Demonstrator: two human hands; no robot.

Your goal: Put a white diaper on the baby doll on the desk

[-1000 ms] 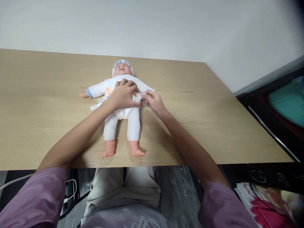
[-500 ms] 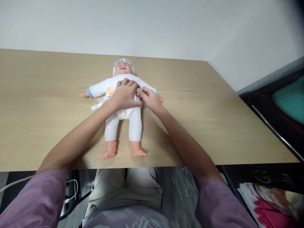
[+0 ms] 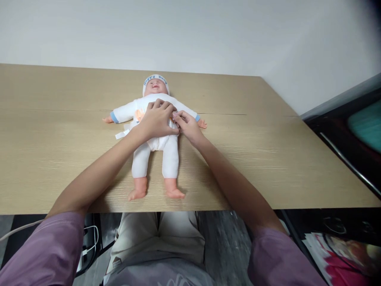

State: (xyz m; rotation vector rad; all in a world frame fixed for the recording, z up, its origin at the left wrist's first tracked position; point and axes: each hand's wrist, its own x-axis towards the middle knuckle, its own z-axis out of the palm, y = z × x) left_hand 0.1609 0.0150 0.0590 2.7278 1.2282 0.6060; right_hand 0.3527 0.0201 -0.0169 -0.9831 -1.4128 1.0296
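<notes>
A baby doll (image 3: 170, 157) in a white outfit and printed headband lies on its back, feet toward me. Around its hips is a white diaper (image 3: 158, 144); one tape tab (image 3: 121, 134) sticks out loose on the left side. My left hand (image 3: 159, 119) lies over the doll's belly, fingers curved and thumb apart, pressing on the diaper front and hiding much of it. Beside it, my right hand (image 3: 188, 125) pinches the diaper's edge at the right side of the waist, thumb against fingertips. Exactly what is between those fingertips is mostly hidden.
The doll rests on a light wooden table (image 3: 253, 159) against a white wall (image 3: 178, 35). A dark-framed object with a teal panel (image 3: 367, 123) stands at the right edge. Below the table are a white cable (image 3: 94, 234) and printed papers (image 3: 342, 254).
The view has shifted very slightly. Both hands keep the same hold on the diaper, and the doll lies as before.
</notes>
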